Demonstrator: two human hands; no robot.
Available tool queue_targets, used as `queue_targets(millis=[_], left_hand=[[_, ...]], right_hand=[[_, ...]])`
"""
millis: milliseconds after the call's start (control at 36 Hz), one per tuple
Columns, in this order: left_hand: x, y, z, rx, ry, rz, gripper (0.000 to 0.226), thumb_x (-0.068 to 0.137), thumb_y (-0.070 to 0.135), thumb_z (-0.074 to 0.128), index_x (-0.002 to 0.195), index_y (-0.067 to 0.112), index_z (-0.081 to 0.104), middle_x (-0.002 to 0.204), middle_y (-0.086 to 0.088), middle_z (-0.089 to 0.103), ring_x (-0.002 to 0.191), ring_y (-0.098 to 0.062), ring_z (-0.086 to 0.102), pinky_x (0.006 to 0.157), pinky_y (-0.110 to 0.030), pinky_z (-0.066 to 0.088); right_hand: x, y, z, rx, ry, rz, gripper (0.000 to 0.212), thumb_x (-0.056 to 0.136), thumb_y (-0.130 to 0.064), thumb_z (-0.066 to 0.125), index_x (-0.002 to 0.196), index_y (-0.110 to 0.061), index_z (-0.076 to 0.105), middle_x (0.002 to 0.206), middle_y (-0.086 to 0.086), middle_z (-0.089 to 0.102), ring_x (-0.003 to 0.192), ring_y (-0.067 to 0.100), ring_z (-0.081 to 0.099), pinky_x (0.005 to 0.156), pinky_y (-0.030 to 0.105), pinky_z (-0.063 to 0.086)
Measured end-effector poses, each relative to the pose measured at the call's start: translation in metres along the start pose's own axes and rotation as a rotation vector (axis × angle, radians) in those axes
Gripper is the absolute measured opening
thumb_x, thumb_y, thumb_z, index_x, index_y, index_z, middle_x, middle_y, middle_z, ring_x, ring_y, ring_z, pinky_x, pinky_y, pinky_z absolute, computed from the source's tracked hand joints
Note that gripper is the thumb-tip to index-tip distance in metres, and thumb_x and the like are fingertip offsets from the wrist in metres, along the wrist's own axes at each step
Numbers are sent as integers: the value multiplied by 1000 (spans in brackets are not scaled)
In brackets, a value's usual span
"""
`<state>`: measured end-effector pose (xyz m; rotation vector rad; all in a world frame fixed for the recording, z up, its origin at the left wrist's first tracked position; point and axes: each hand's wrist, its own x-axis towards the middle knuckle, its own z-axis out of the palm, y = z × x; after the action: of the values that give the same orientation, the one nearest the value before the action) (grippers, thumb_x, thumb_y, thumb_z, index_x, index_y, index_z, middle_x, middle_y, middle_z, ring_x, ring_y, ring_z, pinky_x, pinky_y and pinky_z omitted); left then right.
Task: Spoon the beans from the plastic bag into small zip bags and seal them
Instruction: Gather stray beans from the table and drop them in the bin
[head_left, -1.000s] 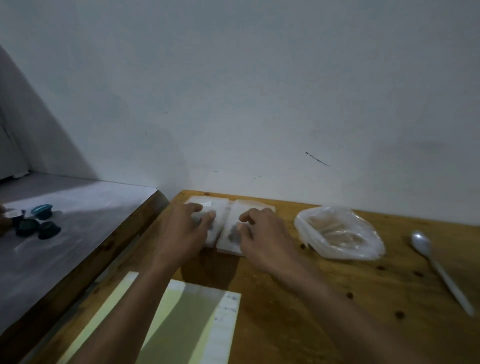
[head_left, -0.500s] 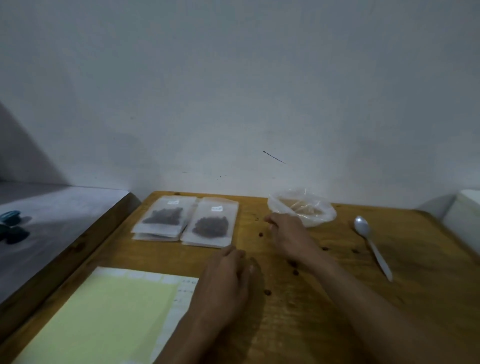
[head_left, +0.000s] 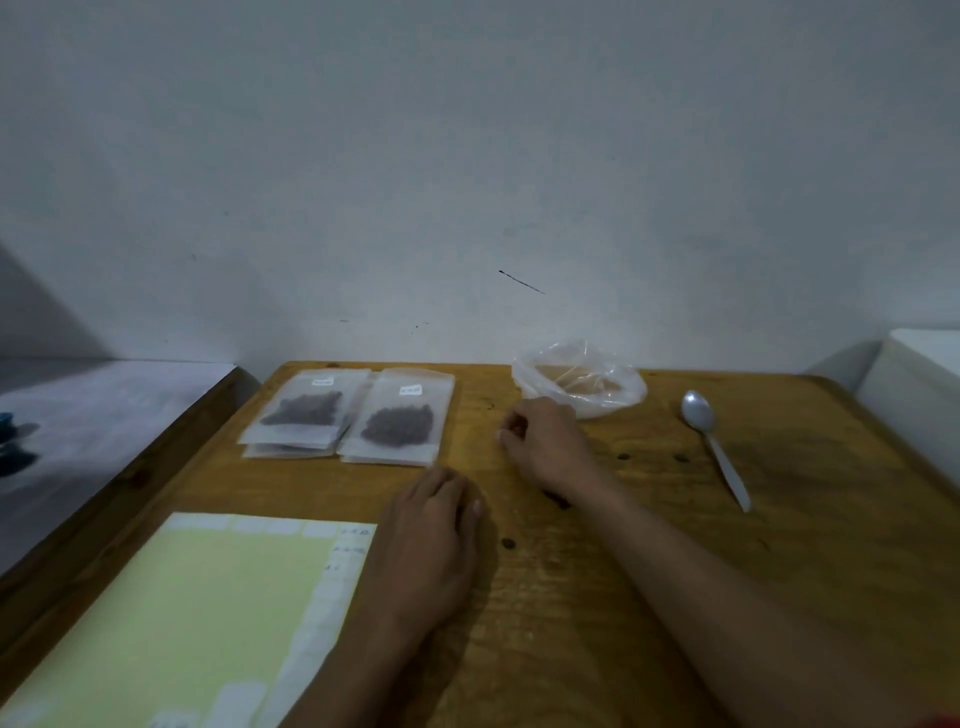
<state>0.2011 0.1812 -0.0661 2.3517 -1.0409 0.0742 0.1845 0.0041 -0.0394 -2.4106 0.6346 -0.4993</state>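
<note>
Two small zip bags lie flat side by side at the back left of the wooden table (head_left: 649, 582): the left zip bag (head_left: 305, 410) and the right zip bag (head_left: 397, 418), each holding dark beans and bearing a small white label. More bags seem to lie under them. The clear plastic bag (head_left: 579, 376) sits by the wall. A metal spoon (head_left: 714, 444) lies to its right. My left hand (head_left: 434, 525) rests palm down on the table, holding nothing. My right hand (head_left: 545, 441) rests in front of the plastic bag with its fingers curled in.
A pale yellow sheet of white stickers (head_left: 192, 618) lies at the front left. Several loose dark beans (head_left: 508, 544) dot the table. A lower grey surface (head_left: 104, 415) with dark blue objects (head_left: 8, 441) lies to the left. A white box (head_left: 919, 379) stands at the right.
Both hands left the zip bags and drew back. My left hand came to rest near the sticker sheet; my right hand moved right, toward the plastic bag. My view shifted right.
</note>
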Motion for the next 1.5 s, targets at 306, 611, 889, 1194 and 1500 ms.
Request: queue_targets(millis=[306,611,889,1194,1500], left_hand=[[2,-4,3,28,25,50,26,102,31,45,113,20,65,113,5,61,107,-14,54,97,-36,46],[1,-8,3,6,19,82,25,101,33,45,109,21,66,109,5,61,102,-14,55,93,-36,48],[3,-13,8,14,30,85,26,101,33,45,111,20,66,110,5,60,103,-15,55,94,-38,48],[2,-11,4,-10,26,75,27,102,33,45,114,19,65,114,5,60,107,-14,54,97,-37,47],[0,-6,4,21,34,42,28,102,31,46,118,18,64,119,3,61,111,-15,54,100,-38,46]], right_hand=[[-54,8,-49,674,59,540,22,94,-3,47,94,-7,69,81,7,64,68,16,54,57,28,40],[-96,-6,-40,46,34,334,24,92,-11,53,68,-12,60,69,2,56,62,10,51,50,22,37],[-99,0,-29,-69,17,271,17,95,-23,63,106,-16,74,114,5,67,112,20,58,88,29,51],[-101,1,-28,47,106,239,10,96,-16,61,88,-16,68,91,0,70,84,11,63,67,22,49],[-108,-18,-22,95,-94,125,26,102,-14,44,100,-21,70,96,-17,62,91,2,57,75,22,43]])
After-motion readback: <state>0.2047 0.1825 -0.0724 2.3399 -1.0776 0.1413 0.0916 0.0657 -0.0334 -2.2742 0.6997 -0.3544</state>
